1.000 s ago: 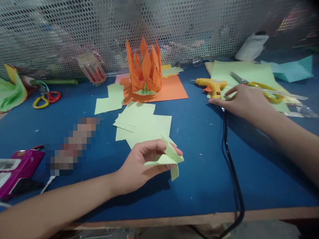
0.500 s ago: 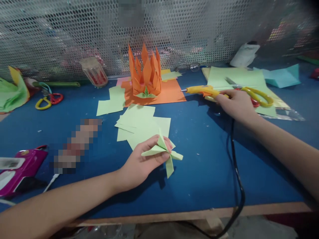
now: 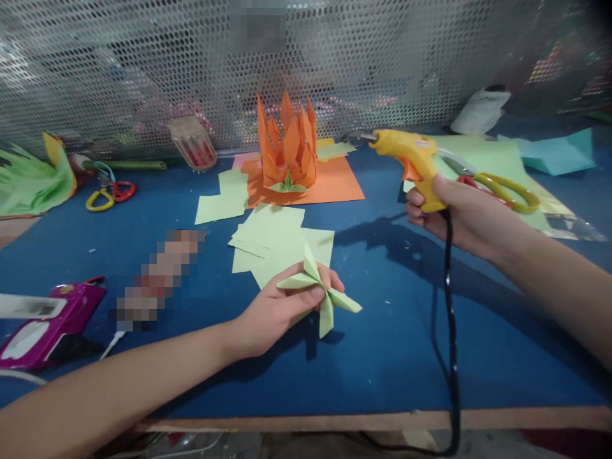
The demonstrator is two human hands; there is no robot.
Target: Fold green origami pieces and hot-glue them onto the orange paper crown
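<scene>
In the head view, the work looks partway along: at the upper centre of the frame an upright, spiky orange folded-paper form [image 3: 289, 150] stands on a flat orange paper sheet [image 3: 342, 182] with a small green folded-paper piece [image 3: 288, 185] at its foot, while the pale green four-petalled folded-paper piece [image 3: 327, 301], lower centre, looks fully creased but is well apart from that form, so joining it to anything appears not yet done; thin, loose pale green paper sheets [image 3: 272, 233] lie flat and unfolded just behind it; its petals point left, up, down and to the lower right, one opposite pair running left to lower right and the other top to bottom, with no clear single long axis; the left hand [image 3: 277, 309] pinches it near the centre, thumb and fingers closed on it; at the right, the right hand [image 3: 454, 213] has its fingers curled round the handle of a yellow plastic glue gun [image 3: 406, 146], below the orange trigger, the barrel lying nearly level and its metal nozzle pointing left
</scene>
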